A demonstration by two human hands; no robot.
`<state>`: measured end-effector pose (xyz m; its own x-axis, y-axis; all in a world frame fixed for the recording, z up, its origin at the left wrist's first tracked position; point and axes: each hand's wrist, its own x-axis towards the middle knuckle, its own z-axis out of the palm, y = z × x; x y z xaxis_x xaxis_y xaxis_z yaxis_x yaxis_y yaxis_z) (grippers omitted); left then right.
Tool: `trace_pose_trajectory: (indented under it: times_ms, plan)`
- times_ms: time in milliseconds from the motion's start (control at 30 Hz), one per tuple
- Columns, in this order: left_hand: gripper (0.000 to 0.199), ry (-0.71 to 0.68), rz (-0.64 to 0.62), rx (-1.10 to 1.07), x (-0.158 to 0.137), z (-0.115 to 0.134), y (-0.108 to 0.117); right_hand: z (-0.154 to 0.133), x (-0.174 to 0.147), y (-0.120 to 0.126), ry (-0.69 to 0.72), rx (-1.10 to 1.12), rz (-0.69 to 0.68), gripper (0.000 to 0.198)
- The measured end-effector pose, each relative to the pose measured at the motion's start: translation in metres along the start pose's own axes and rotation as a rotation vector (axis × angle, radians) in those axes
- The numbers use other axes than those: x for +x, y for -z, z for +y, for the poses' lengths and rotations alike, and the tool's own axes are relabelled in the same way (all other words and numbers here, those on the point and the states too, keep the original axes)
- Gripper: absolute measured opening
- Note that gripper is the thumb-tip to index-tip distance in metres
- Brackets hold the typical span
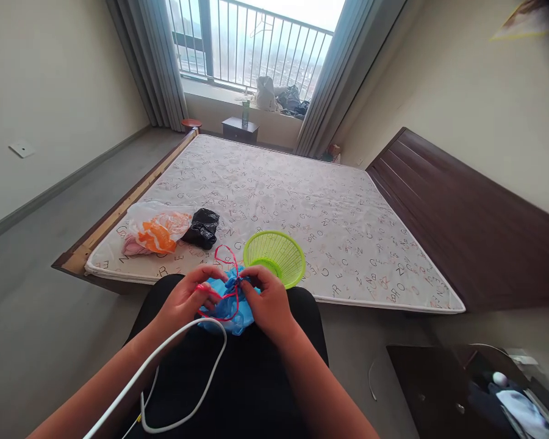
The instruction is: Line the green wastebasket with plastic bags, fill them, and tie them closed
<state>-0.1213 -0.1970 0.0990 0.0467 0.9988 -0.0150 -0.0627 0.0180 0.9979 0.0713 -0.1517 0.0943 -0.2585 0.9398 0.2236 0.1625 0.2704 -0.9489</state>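
Note:
A blue plastic bag rests on my lap, its top gathered into a bunch. Red string crosses the gathered neck, with one loop standing up above it and another hanging over the bag's front. My left hand is closed on the string at the left of the neck. With thumb and fingers pinched together, my right hand grips the bunched top of the bag where the string crosses. Whether its fingertips also hold string I cannot tell. Just beyond my right hand, a green plastic basket lies tilted on the mattress.
Clear and orange plastic bags and a black plastic bag lie on the patterned mattress. A white cable loops across my left forearm and lap. At lower right stands a dark cabinet.

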Motion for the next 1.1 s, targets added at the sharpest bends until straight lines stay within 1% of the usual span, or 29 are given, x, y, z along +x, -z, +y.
trace_pose_trajectory:
  times_ms: [33, 67, 133, 167, 200, 267, 300, 333, 367, 467, 500, 567, 633, 667, 800, 900, 967, 1067, 1100]
  plan:
    - [0.048, 0.032, -0.022, -0.001, 0.0, 0.002, -0.001, -0.002, 0.0, 0.003, 0.045, -0.039, -0.019, 0.012]
    - [0.055, 0.064, -0.07, -0.004, -0.001, 0.006, -0.001, -0.004, -0.001, 0.005, 0.092, -0.082, -0.028, 0.013]
    - [0.07, 0.137, -0.198, -0.058, -0.005, 0.015, -0.001, -0.007, -0.001, 0.008, 0.183, -0.172, -0.015, 0.015]
    - [0.074, 0.184, -0.263, -0.101, -0.007, 0.02, 0.001, -0.007, -0.002, 0.01, 0.222, -0.216, 0.001, 0.016]
    - [0.075, 0.24, -0.329, -0.138, -0.009, 0.025, 0.003, -0.006, -0.002, 0.012, 0.254, -0.257, 0.019, 0.017]
    - [0.071, 0.364, -0.443, -0.173, -0.01, 0.029, 0.01, -0.004, -0.001, 0.017, 0.291, -0.317, 0.06, 0.018]
    - [0.068, 0.403, -0.467, -0.176, -0.009, 0.028, 0.013, -0.003, -0.002, 0.02, 0.293, -0.329, 0.079, 0.019]
    - [0.065, 0.415, -0.453, -0.176, -0.007, 0.025, 0.016, -0.003, -0.002, 0.023, 0.287, -0.331, 0.094, 0.019]
    - [0.06, 0.396, -0.403, -0.175, -0.004, 0.02, 0.017, -0.003, -0.003, 0.025, 0.278, -0.326, 0.102, 0.02]
    - [0.045, 0.241, -0.201, -0.162, 0.006, 0.004, 0.017, -0.004, -0.006, 0.028, 0.261, -0.301, 0.061, 0.021]
    - [0.042, 0.209, -0.173, -0.133, 0.008, 0.0, 0.014, -0.004, -0.007, 0.027, 0.263, -0.302, 0.036, 0.02]
    - [0.042, 0.193, -0.18, -0.04, 0.011, -0.003, 0.006, -0.004, -0.009, 0.023, 0.273, -0.32, -0.008, 0.018]
    - [0.044, 0.189, -0.17, 0.074, 0.01, -0.001, -0.003, -0.004, -0.01, 0.02, 0.28, -0.354, -0.021, 0.016]
    - [0.043, 0.178, -0.143, 0.127, 0.009, 0.001, -0.008, -0.004, -0.011, 0.019, 0.278, -0.375, -0.016, 0.016]
    - [0.029, 0.102, 0.001, 0.277, 0.006, 0.006, -0.019, -0.007, -0.012, 0.018, 0.222, -0.505, 0.023, 0.019]
    - [0.023, 0.061, 0.047, 0.401, 0.004, 0.005, -0.018, -0.01, -0.013, 0.017, 0.208, -0.616, 0.023, 0.025]
    - [0.023, 0.031, 0.121, 0.456, 0.003, 0.004, -0.014, -0.009, -0.013, 0.017, 0.205, -0.643, 0.065, 0.026]
    - [0.028, 0.001, 0.311, 0.417, 0.004, 0.004, -0.004, -0.003, -0.011, 0.024, 0.164, -0.599, 0.184, 0.024]
    - [0.03, 0.005, 0.348, 0.374, 0.004, 0.005, -0.001, -0.001, -0.009, 0.028, 0.139, -0.563, 0.208, 0.023]
